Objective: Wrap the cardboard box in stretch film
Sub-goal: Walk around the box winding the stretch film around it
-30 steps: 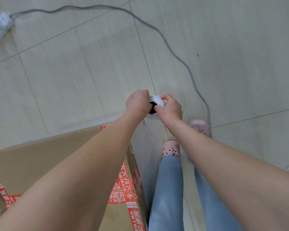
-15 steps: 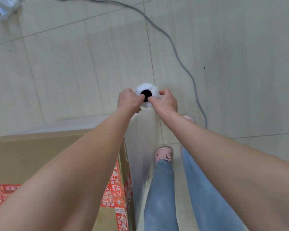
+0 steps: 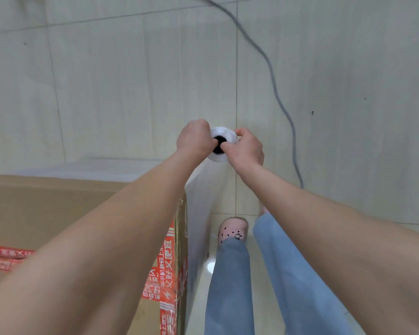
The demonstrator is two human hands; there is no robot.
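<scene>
Both hands are closed on the one roll of stretch film (image 3: pixel 224 132), held upright out in front: the left hand (image 3: pixel 195 139) curls round its left side and the right hand (image 3: pixel 247 149) round its right, each with a thumb at the rim of the dark core. From under the hands a clear sheet of film (image 3: pixel 200 201) hangs down and runs back to the near corner of the cardboard box (image 3: pixel 58 209), which stands below and to the left of the hands. Film already clouds the box's far side, and red printed tape (image 3: pixel 167 267) crosses its top and corner. Below the right hand are the person's jeans (image 3: pixel 230 286) and a pink slipper (image 3: pixel 232 229) on the tiled floor (image 3: pixel 131 81); a grey cable (image 3: pixel 283 105) trails across the tiles beyond and to the right. The step in hand looks like a pass round the box, with film being paid out past a corner. The next move probably calls for walking the roll along the next side, the sheet pulled taut and level so it lies flat. The cable looks close enough to the feet to catch on.
</scene>
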